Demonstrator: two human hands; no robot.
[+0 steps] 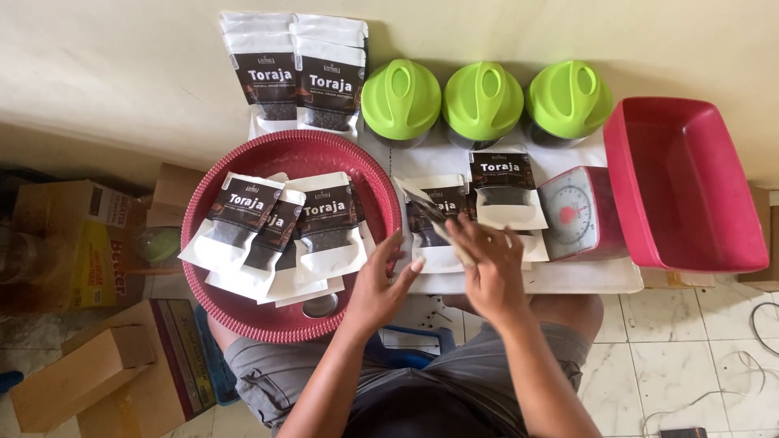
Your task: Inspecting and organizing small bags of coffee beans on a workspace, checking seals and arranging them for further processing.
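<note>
1. The right hand is seen over the front edge of the low white table, its fingers closed on the top of a white pouch with a dark label, which is held tilted just above the table.
2. The left hand is held beside it with its fingers spread apart, gripping nothing; its fingertips are found between the rim of the round red tray and the held pouch.
3. A fan of similar pouches is laid overlapping in the tray, which is rested on the person's lap at the left.
4. One more pouch is laid flat on the table just right of the held one, touching a small red kitchen scale.
5. Three jars with green lids are lined up along the wall behind, and two upright pouches are stood to their left.
6. A red rectangular tub is set at the right end of the table.
7. Cardboard boxes are seen on the tiled floor at the left.
</note>
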